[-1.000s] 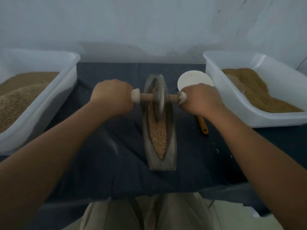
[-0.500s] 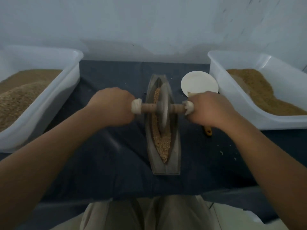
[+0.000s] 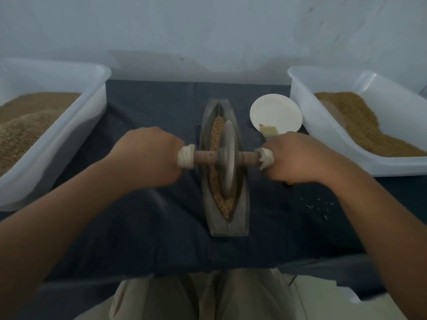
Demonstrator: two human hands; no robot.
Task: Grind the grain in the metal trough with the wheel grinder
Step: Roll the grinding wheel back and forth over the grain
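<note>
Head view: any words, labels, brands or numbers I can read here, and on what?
None readable. The metal trough, wheel grinder, left tub, right tub, white dish and dark cloth show no print, label or number. The picture is dim and a little blurred, so fine marks could go unseen.

Brush [image 3: 268, 130] (handle) under right hand [image 3: 300, 158]

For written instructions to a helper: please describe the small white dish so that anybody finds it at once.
On the dark cloth, find the metal trough in the middle and the white tub on the right. Between them, beyond the right hand, lies the small white dish. It alone is round; the tubs are rectangular and hold grain.
</note>
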